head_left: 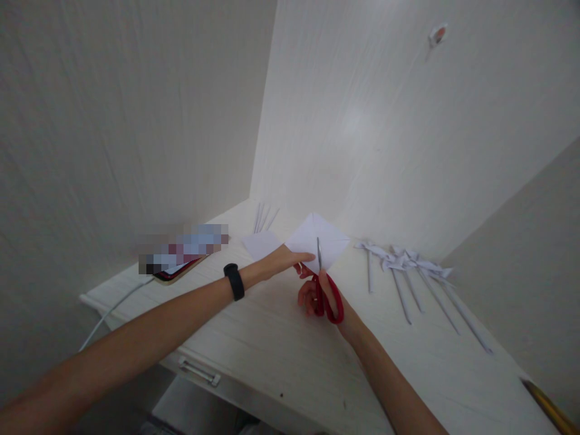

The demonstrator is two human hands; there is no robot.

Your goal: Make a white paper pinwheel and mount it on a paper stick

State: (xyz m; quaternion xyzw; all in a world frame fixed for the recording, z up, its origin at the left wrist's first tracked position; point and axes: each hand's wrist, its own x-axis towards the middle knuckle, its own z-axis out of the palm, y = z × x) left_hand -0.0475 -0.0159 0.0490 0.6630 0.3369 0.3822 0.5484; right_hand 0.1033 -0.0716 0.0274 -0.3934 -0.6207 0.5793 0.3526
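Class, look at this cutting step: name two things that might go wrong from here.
1. The left hand pinches the white paper square right beside the scissors, so its fingers might get nicked.
2. The paper is held in the air, so it may flex and the cut wander.

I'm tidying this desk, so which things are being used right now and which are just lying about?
In use: white paper square, held by left hand; red scissors in right hand.

Lying about: phone, cable, paper pinwheels, small paper sheet, paper strips.
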